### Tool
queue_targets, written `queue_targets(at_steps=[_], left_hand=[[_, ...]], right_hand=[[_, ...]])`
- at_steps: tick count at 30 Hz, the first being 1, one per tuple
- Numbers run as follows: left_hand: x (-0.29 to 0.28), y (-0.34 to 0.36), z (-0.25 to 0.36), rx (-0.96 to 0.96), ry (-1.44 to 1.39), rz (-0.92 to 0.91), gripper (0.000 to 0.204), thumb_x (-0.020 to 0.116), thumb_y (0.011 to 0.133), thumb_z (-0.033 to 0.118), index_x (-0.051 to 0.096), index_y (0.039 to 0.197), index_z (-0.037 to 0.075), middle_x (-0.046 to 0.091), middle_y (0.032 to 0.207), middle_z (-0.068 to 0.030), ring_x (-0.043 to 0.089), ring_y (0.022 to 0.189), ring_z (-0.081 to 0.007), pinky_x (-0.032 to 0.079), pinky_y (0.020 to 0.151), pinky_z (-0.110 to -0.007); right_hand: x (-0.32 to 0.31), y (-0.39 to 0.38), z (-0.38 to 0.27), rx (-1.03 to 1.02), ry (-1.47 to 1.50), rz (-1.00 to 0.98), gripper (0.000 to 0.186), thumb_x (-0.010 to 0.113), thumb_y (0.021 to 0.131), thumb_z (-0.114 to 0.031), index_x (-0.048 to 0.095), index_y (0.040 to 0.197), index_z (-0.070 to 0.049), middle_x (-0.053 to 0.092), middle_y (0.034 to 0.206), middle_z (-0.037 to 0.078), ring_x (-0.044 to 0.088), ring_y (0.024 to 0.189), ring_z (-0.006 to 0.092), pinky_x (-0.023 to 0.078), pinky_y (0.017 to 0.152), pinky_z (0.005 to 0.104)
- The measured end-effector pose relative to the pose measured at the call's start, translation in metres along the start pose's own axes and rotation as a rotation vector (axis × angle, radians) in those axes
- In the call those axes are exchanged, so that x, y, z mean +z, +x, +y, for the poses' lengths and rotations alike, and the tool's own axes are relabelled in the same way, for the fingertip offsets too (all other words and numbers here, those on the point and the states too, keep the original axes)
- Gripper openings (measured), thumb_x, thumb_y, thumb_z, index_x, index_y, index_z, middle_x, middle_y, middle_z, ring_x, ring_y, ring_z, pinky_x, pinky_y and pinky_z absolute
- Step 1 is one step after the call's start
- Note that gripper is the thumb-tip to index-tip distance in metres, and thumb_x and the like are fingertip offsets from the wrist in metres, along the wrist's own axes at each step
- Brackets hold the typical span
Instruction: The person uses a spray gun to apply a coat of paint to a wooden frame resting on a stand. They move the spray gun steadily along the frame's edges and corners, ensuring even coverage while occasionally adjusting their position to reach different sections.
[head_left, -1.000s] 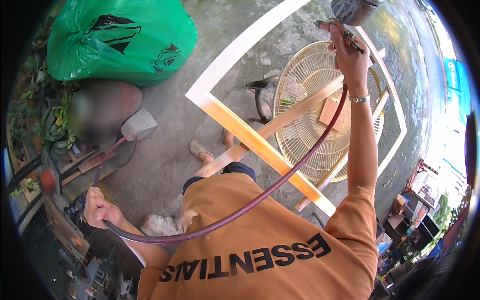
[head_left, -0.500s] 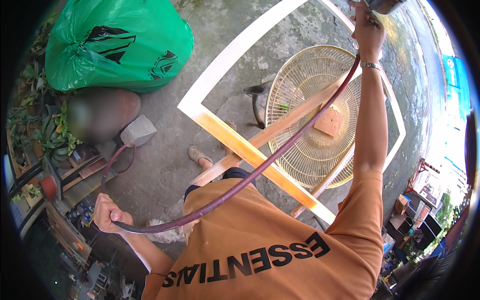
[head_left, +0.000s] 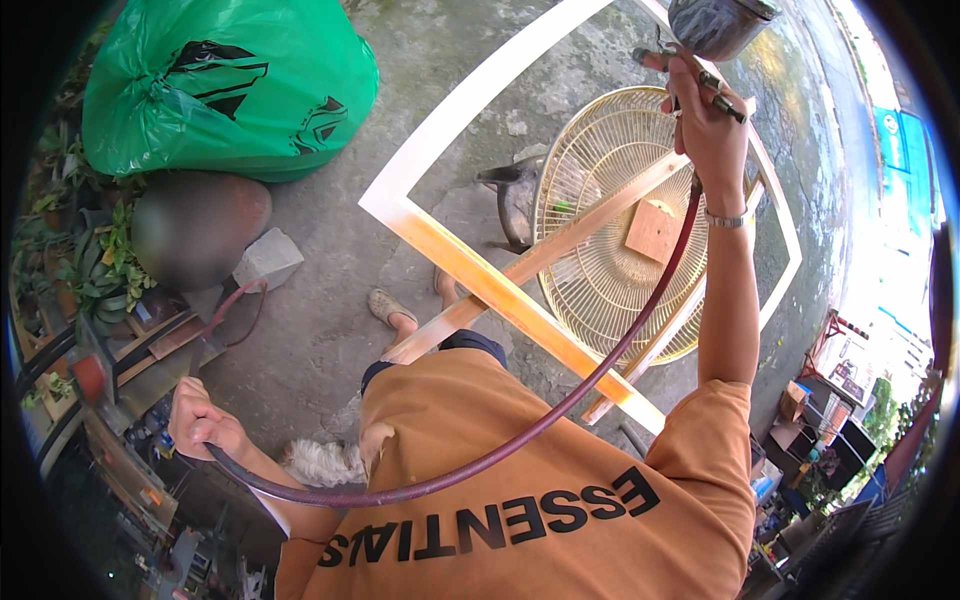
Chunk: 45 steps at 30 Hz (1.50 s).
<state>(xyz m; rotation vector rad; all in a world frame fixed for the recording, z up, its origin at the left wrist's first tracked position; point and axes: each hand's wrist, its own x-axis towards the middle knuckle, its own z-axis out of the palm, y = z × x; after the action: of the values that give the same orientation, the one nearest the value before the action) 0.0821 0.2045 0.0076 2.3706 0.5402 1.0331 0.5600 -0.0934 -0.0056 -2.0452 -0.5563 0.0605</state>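
My right hand (head_left: 710, 125) grips a spray gun (head_left: 720, 98) with a grey cup (head_left: 722, 28), high over the far part of a wooden frame (head_left: 395, 195). The frame is largely white, with orange-toned wood along its near bar. A purplish-red hose (head_left: 530, 430) curves from below the gun across my body to my left hand (head_left: 205, 418), which is closed round it at lower left. Wooden battens (head_left: 580, 225) cross beneath the frame over a round wire grille (head_left: 580, 310), with a small wooden square (head_left: 650, 230) at its middle.
A green plastic bag (head_left: 230, 90) lies upper left, near plants (head_left: 95, 270), a grey block (head_left: 268, 260) and stacked planks. A fluffy white animal (head_left: 320, 462) is beside my feet. Cluttered items (head_left: 820, 430) stand at lower right, along a paved lane.
My right hand and gun rose toward the upper right half a second ago and have since come back down and left. My left hand has shifted slightly up and left since then, still holding the hose.
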Motion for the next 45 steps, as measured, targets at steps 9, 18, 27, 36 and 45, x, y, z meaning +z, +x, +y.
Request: queue_targets(at_steps=[9,18,27,36,45], left_hand=[[-0.015,-0.006,-0.011,-0.033,-0.066,0.027,0.069,0.036,0.102,0.06,0.029,0.059,0.006,0.024,0.056,-0.0033,0.025,0.051,-0.0171,0.019,0.05,-0.032],[-0.031,-0.015,-0.025,-0.022,-0.129,0.065,0.069,0.038,0.102,0.058,0.029,0.058,0.007,0.024,0.055,-0.0022,0.024,0.05,-0.0157,0.018,0.051,-0.032],[-0.045,-0.026,-0.035,-0.033,-0.171,0.09,0.068,0.04,0.102,0.057,0.03,0.057,0.006,0.025,0.055,-0.0015,0.024,0.051,-0.0147,0.018,0.052,-0.031],[-0.048,-0.028,-0.039,-0.032,-0.155,0.079,0.068,0.039,0.102,0.057,0.031,0.057,0.007,0.026,0.055,-0.0015,0.025,0.052,-0.0149,0.018,0.052,-0.032],[-0.041,-0.024,-0.035,-0.027,-0.156,0.073,0.068,0.042,0.101,0.057,0.032,0.057,0.006,0.027,0.054,-0.0014,0.026,0.05,-0.0148,0.018,0.051,-0.031]], right_hand=[[0.012,-0.054,-0.04,0.1,-0.021,-0.063,0.026,0.068,0.096,-0.024,0.074,0.111,-0.005,0.065,0.065,0.001,0.048,0.044,0.0027,0.035,0.04,0.0213],[0.029,-0.105,-0.069,0.064,-0.063,-0.189,0.026,0.064,0.098,-0.018,0.07,0.114,0.003,0.064,0.067,0.003,0.046,0.042,0.002,0.032,0.037,0.0206],[0.043,-0.136,-0.105,-0.032,-0.128,-0.33,0.014,0.073,0.089,-0.014,0.075,0.098,-0.004,0.058,0.057,0.006,0.052,0.048,0.0119,0.042,0.049,0.0268],[0.05,-0.148,-0.118,-0.173,-0.037,-0.575,0.013,0.077,0.083,-0.011,0.074,0.093,-0.003,0.056,0.064,0.007,0.055,0.053,0.0191,0.044,0.053,0.0306],[0.056,-0.111,-0.095,-0.051,-0.13,-0.35,0.02,0.07,0.094,-0.017,0.075,0.105,-0.001,0.069,0.066,0.006,0.057,0.055,0.0051,0.047,0.052,0.0241]])
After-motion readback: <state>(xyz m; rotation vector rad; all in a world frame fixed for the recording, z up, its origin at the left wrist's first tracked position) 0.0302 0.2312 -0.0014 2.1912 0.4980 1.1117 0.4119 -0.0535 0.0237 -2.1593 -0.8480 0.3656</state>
